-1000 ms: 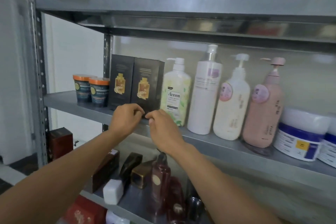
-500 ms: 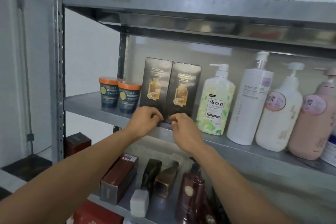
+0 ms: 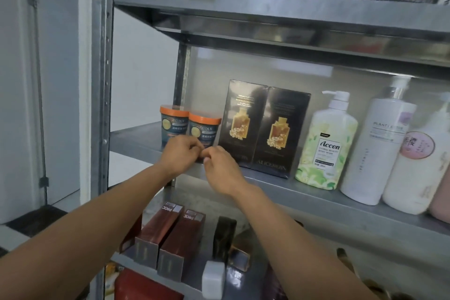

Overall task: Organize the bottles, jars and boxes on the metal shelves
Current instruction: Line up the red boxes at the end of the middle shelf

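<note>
We judge the middle shelf (image 3: 316,192) mostly done: two orange-lidded jars (image 3: 174,121) at its left end, two black boxes (image 3: 280,129) touching, and pump bottles (image 3: 326,148) in a row rightward. Left hand (image 3: 181,153) and right hand (image 3: 221,168) are at the front edge by the right jar (image 3: 204,126), fingers curled; we cannot tell if they grip anything. The lower shelf (image 3: 239,280) is left to do, with brown boxes (image 3: 170,238) lying flat. Grey metal rack, white wall (image 3: 146,68).

Galvanised metal shelving unit (image 3: 267,7) set against a plain white wall (image 3: 146,68). A perforated front upright (image 3: 104,80) rises at the shelves' left edge, with a darker rear upright (image 3: 181,73) behind. The pale back panel (image 3: 243,65) carries a soft strip of reflected light. At far left, a thin conduit (image 3: 39,80) runs down the wall above a dark floor mat (image 3: 34,216).
</note>
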